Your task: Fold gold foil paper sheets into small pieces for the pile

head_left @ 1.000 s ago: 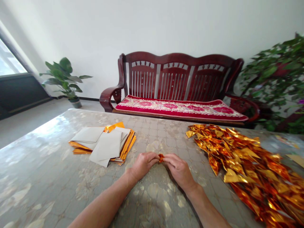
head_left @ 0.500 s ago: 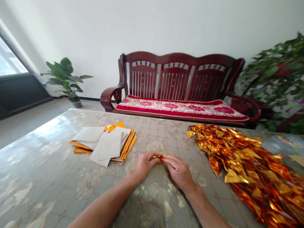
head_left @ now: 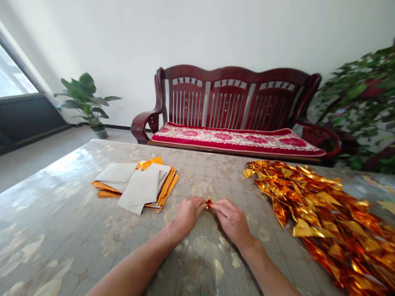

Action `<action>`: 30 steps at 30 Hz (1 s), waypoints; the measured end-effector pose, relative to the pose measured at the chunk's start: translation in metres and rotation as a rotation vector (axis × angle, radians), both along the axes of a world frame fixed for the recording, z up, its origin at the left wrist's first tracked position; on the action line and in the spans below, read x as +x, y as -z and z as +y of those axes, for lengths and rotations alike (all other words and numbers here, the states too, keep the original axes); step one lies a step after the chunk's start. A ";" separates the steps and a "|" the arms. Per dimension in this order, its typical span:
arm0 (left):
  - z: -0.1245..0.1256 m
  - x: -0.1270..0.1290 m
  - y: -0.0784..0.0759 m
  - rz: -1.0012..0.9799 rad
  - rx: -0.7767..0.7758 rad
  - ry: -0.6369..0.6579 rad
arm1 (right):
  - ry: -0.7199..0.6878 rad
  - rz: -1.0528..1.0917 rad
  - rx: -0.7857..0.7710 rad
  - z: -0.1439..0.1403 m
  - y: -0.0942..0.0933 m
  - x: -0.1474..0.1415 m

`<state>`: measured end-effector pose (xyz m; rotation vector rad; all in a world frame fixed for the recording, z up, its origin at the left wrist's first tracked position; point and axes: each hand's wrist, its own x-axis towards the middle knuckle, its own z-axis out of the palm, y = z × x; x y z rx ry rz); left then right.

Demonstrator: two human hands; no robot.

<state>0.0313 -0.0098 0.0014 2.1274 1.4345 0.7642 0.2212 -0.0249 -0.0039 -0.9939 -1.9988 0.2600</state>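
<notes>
Two bare hands are at the table [head_left: 61,213], the left hand [head_left: 187,212] and the right hand [head_left: 233,222], and between their fingertips sits one small piece of gold foil [head_left: 209,203]. One table, then, and one carved wooden bench [head_left: 234,102] behind it with one red flowered cushion [head_left: 234,139] along its seat. I count two potted plants: one broad-leaved plant [head_left: 84,98] by the window on the left, one bushy plant [head_left: 367,102] on the right. There is one stack of flat sheets [head_left: 135,185], with about three pale ones showing on top of the gold ones; the rest can't be counted. One heap of folded gold foil pieces [head_left: 324,213] lies to the right, far too many and too tangled to number.
</notes>
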 end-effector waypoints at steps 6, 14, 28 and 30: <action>-0.001 0.005 0.004 -0.126 -0.001 0.050 | 0.001 0.023 -0.002 -0.001 0.001 -0.002; -0.005 0.003 0.003 -0.151 0.048 0.142 | -0.037 0.061 -0.050 -0.002 0.000 -0.002; -0.019 0.004 0.004 0.132 0.018 0.128 | 0.032 0.095 -0.133 -0.006 -0.002 -0.009; -0.021 0.004 0.004 0.151 0.030 0.121 | 0.042 0.089 -0.131 -0.007 -0.003 -0.011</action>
